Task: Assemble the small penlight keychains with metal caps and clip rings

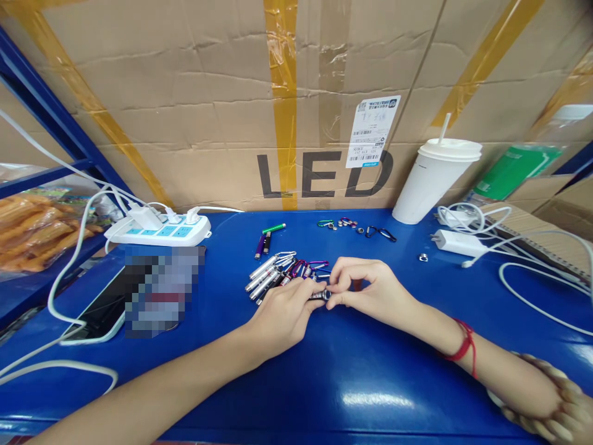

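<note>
My left hand (pixel 287 315) is closed around a small black keychain flashlight (pixel 319 296), its open-looking round end pointing right. At that end the thumb and forefinger of my right hand (pixel 365 284) pinch together; whether a tiny part sits between them is hidden. Just behind my left hand lies a pile of silver and dark keychain flashlights (pixel 266 275), several with carabiner clips. Farther back are a green tube (pixel 274 228), a purple tube (pixel 260 246) and a black tube (pixel 267 243). Loose carabiners (pixel 380 233) and button cells (pixel 353 224) lie near the box.
A large cardboard box (pixel 222 123) stands along the back of the blue table (pixel 324 383). On the right are a white cup with a straw (pixel 428 182), a charger (pixel 458 243), cables and a small metal ring (pixel 423 257). A power strip (pixel 160 232) and a phone (pixel 106 303) lie left.
</note>
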{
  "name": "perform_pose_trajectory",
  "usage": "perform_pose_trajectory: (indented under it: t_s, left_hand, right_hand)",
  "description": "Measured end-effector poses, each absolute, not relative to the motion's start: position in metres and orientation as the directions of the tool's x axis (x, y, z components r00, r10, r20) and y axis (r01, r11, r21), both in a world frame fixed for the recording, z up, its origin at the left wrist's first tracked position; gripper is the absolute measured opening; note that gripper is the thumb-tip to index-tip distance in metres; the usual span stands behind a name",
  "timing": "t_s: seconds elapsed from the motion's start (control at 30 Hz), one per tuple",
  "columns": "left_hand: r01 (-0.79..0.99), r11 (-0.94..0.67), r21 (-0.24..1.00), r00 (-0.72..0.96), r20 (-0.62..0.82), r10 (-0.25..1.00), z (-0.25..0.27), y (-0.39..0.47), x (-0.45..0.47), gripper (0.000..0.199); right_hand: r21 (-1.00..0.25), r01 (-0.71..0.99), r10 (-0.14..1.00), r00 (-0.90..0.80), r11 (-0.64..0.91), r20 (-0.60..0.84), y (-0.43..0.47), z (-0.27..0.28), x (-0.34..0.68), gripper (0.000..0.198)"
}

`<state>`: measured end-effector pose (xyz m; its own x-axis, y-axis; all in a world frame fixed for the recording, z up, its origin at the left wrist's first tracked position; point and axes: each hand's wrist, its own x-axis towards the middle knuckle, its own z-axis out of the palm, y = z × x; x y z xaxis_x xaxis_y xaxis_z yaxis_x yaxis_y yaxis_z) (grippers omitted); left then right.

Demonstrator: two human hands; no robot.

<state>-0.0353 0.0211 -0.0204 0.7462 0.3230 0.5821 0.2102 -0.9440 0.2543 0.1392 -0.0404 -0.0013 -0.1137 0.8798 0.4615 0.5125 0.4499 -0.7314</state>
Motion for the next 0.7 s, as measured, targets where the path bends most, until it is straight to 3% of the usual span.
perform_pose_trajectory:
  t_s: [0.5, 0.7]
  left_hand:
    - [0.201, -0.947, 0.249, 0.719, 0.62, 0.315, -0.0263, 0.0243, -0.0346, 0.012]
    - [0.291, -0.875, 0.387, 0.717, 0.518, 0.467, -0.0227, 0.0237, -0.0341, 0.017]
  right_hand:
    - [-0.741, 0.559, 0.917, -0.102, 0.373, 0.385, -0.0407, -0.0054, 0.1364, 0.034]
    - [-0.725, 0.614, 0.941, -0.096, 0.312, 0.324, -0.0405, -0.0035, 0.1374, 0.036]
